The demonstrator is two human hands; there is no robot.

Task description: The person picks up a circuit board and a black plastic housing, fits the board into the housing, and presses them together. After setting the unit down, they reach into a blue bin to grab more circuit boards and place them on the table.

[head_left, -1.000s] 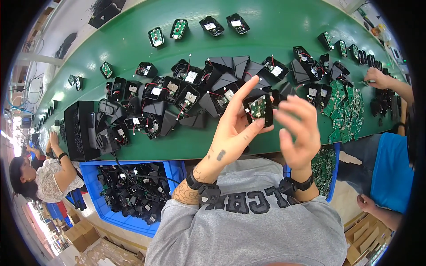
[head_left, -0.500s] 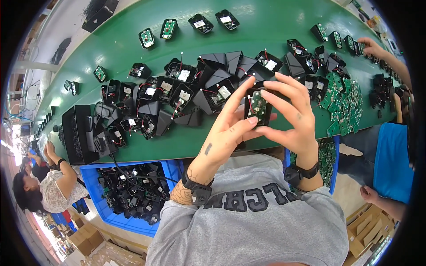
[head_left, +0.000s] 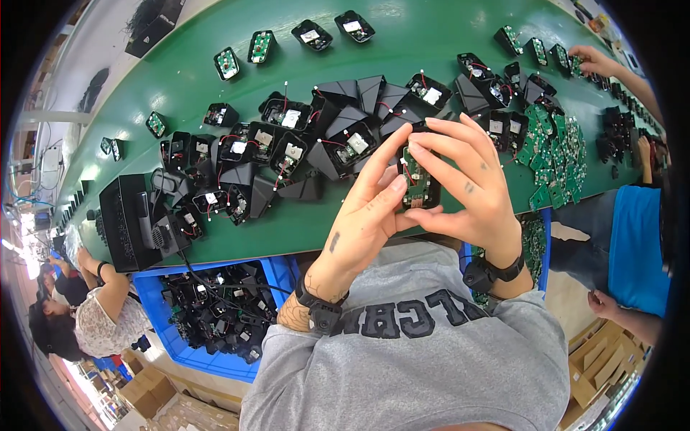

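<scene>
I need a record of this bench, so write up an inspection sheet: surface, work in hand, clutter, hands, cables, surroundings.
Surface: green tabletop, its middle largely covered with parts.
Work in hand: black plastic housing with a green circuit board at its open face.
Clutter: open black housings heaped mid-table; loose circuit boards piled at right.
Hands: left hand grips the held housing; right hand spans it, index finger at the upper end, thumb at the lower.
Cables: thin red wires on several housings; black cable hanging over the table edge.
Surroundings: blue bin of black parts below; cardboard boxes; co-worker's hand at far right.
</scene>
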